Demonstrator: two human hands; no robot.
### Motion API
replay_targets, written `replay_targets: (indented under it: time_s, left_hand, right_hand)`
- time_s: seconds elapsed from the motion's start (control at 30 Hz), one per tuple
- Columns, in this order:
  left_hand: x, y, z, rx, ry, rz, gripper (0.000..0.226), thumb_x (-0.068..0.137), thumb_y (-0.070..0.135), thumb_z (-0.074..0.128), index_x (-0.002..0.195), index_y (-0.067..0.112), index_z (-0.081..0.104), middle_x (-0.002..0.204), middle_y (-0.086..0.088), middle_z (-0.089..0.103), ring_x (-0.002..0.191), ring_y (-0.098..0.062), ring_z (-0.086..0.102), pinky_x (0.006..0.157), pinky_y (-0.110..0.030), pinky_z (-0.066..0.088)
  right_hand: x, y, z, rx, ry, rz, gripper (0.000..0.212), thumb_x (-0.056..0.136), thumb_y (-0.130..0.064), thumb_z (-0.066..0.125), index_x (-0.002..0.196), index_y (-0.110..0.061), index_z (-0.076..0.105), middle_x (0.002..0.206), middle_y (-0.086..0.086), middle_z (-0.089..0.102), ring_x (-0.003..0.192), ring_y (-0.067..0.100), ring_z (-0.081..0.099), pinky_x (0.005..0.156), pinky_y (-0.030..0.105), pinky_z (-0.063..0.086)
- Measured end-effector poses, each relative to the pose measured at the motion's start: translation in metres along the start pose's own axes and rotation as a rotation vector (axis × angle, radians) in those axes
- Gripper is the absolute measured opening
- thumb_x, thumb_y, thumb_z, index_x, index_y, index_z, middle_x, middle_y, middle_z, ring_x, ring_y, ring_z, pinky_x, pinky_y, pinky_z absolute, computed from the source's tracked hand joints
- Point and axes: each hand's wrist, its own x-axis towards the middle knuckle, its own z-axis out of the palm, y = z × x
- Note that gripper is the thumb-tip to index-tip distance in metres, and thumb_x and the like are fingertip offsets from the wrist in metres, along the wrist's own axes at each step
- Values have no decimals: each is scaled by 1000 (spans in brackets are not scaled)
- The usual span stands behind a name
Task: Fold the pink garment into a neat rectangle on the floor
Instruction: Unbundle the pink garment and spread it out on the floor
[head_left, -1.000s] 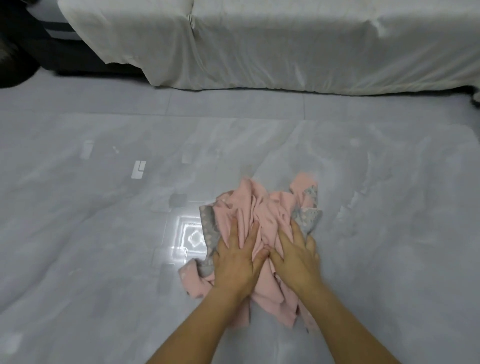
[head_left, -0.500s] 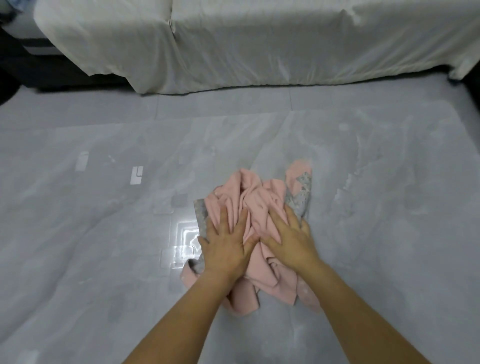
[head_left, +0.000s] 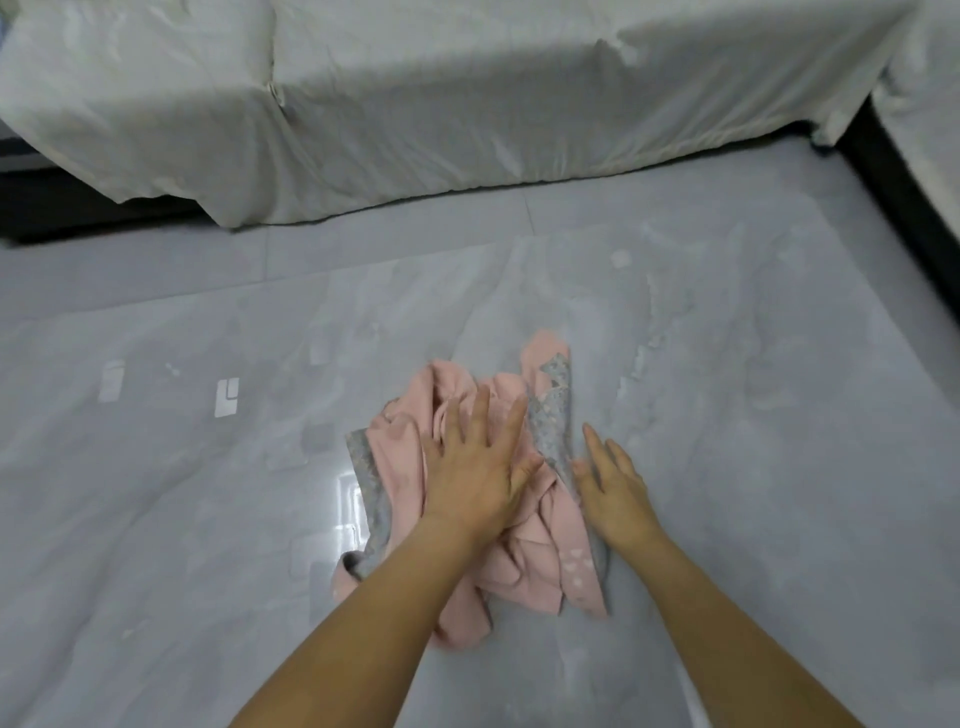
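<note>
Head: right hand (head_left: 613, 486) beside garment (head_left: 535, 564) edge

Pink garment (head_left: 524, 551) crumpled on floor (head_left: 208, 519)

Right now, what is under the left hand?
The left hand lies flat, fingers spread, on the crumpled pink garment, which lies on the grey floor. The folds beneath the palm are covered.
</note>
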Motion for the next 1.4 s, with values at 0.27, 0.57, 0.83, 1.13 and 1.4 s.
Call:
replay_targets:
  time_s: [0.27,0.57,0.83,1.13,1.4]
  left_hand:
    - [32,8,8,74,-1,-64,73,83,68,2,147,31,7,156,-4,15,142,-32,10,113,-51,13]
    - [68,26,13,121,4,-14,57,94,54,22,141,22,27,148,-4,35,138,-29,22,110,-49,18]
    - [92,69,15,22,43,26,50,89,54,25,109,15,49,103,-10,64,98,-31,56,83,-42,43]
    - [111,121,27,-346,129,-58,23,90,38,44,77,20,51,78,-1,60,76,-24,56,71,-44,48]
    - [117,141,17,-511,164,91,13,94,27,46,100,16,49,84,4,55,79,-19,55,70,-30,41]
  right_hand:
    - [46,-4,4,249,136,259,34,90,-9,51,122,-5,57,126,18,59,116,31,54,98,31,39]
    - [69,-16,6,271,60,216,24,82,-21,63,59,-15,62,85,18,71,83,33,65,75,35,53]
    - [55,3,-22,482,290,-26,14,92,-16,52,79,-18,47,67,0,54,61,18,47,56,27,31]
    - [43,36,-69,450,542,-152,9,90,-14,56,82,-17,52,59,-12,50,58,14,49,55,31,39]
    - [33,41,-92,846,422,-47,21,88,-7,60,76,-24,57,71,-7,63,64,-1,58,64,14,44]
